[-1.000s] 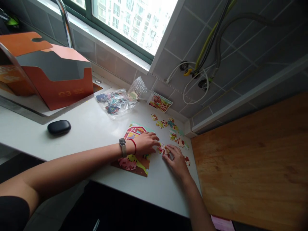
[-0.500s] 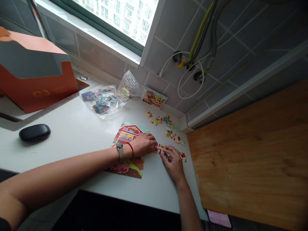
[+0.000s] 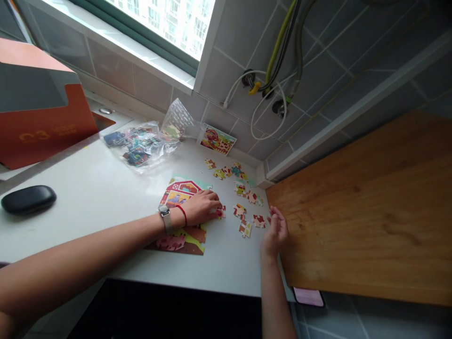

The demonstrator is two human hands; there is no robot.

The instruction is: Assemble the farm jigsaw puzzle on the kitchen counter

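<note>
At the far left of the frame, a dark oval case (image 3: 28,200) on the white counter (image 3: 229,263). Above this case, at the left edge, an orange box (image 3: 45,141), only partly inside the frame. More to the right, a clear plastic bag (image 3: 141,146) with many colourful pieces inside. Near the centre of the frame, a partly joined puzzle (image 3: 180,188), flat on the counter, with a red barn in the upper part. Across the puzzle, the left forearm, with a watch (image 3: 165,216) and a red band (image 3: 182,215).

Then the left hand (image 3: 203,206), palm down, fingers a little bent, fingertips at a small pinkish piece (image 3: 221,213); hold or simple touch, not possible to tell. Higher, against the tiled wall, a picture card (image 3: 218,141). Right of centre, loose pieces (image 3: 239,211) in small groups. Next, the right hand (image 3: 276,233), half curled, apart from the loose pieces; contents of the palm, not possible to tell. On the right side, just beside this hand, a large wooden board (image 3: 360,221).
</note>
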